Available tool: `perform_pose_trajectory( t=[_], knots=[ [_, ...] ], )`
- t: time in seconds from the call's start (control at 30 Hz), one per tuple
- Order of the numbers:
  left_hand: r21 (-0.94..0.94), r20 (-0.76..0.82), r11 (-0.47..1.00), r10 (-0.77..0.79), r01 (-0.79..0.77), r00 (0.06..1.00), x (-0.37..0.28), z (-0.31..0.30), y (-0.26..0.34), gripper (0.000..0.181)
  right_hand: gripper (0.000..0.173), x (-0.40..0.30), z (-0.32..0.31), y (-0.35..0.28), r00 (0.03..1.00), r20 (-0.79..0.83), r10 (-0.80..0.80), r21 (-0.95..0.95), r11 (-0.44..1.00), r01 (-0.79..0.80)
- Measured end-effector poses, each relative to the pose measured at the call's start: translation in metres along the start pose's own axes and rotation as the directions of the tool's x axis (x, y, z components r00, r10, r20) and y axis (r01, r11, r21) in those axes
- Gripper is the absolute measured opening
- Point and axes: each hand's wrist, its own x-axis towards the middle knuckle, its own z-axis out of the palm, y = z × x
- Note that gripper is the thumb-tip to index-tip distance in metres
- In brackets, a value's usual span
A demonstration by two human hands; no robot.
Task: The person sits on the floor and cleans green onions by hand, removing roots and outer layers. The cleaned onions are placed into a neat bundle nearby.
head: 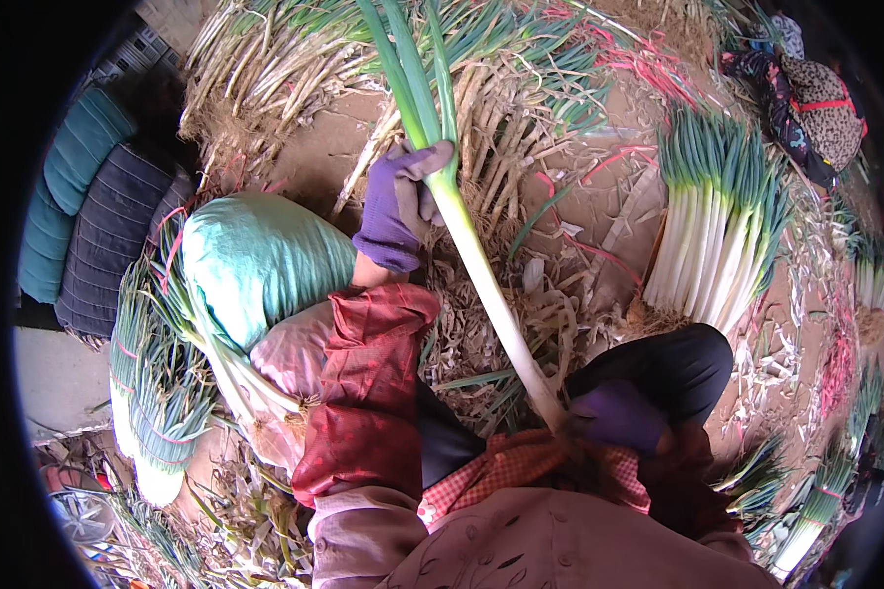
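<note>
My left hand (405,199), in a purple glove, grips a long green onion (486,287) where its green leaves branch from the pale stalk. The stalk slants down to the right across my lap. My right hand (619,417), also in a purple glove, is at the root end near my knee; its fingers are blurred and shadowed, so its hold cannot be told. Cleaned green onions (696,250) with white stalks stand in a pile beyond my right knee. Untrimmed green onions (265,81) with dry, brownish stalks lie on the ground ahead of me.
A green sack (265,258) bulges beside my left arm, with loose onions against it. Tied onion bundles (166,420) lie farther left, below rolled quilts (110,235). Peeled husks (471,331) litter the ground between my legs. Another person (818,110) is at the upper right.
</note>
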Motion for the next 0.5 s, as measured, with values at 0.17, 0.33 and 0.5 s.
perform_pose_trajectory(
  t=[0.17,0.33,0.5],
  knots=[
    [0.023,0.034,1.0,-0.012,0.012,0.999,0.003,0.003,-0.001,0.03,0.031,0.026,-0.035,-0.012,0.782,-0.577,0.235,0.219,0.967,-0.129],
    [-0.008,-0.03,1.0,-0.01,0.01,1.0,0.013,-0.007,-0.003,0.029,0.045,0.056,-0.023,-0.038,0.956,-0.292,-0.015,0.056,0.998,0.033],
    [-0.089,-0.002,0.996,-0.018,0.018,1.0,0.021,-0.016,0.004,0.029,0.027,0.027,0.004,-0.026,0.935,-0.342,0.091,0.243,0.97,-0.005]
  ],
)
